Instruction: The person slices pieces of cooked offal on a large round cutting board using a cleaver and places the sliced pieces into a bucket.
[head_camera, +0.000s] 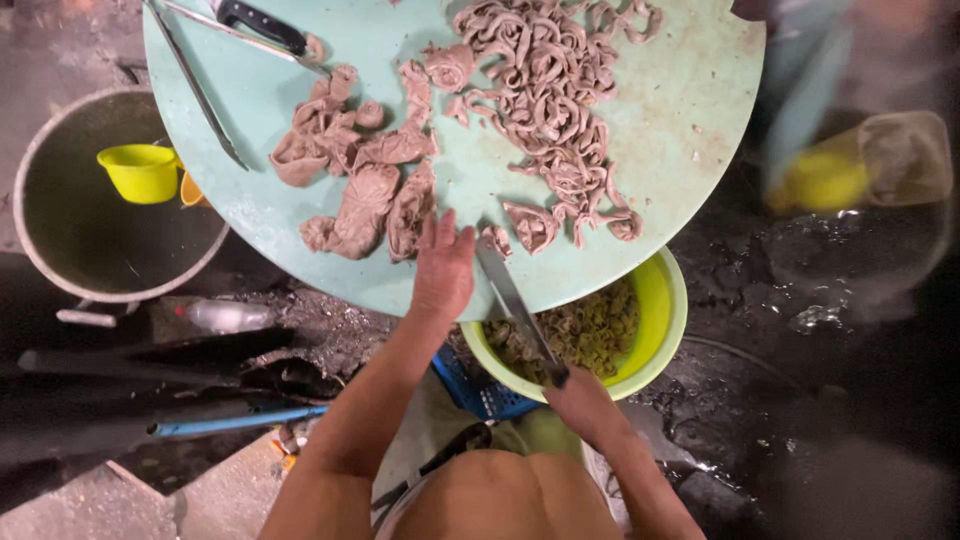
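Knife (515, 305) in the right hand (585, 400), gripped by its handle, blade reaching onto the near edge of the round green tabletop (690, 110). Left hand (443, 270) lies flat, fingers spread, beside a small piece of offal (497, 240). More offal (360, 170) is heaped toward the middle. A yellow basin (660, 300) sits below the near edge.

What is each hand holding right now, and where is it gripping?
The right hand holds a long knife by its handle, blade lying on the green round board. The left hand holds nothing; it presses flat on the board beside the meat pieces.
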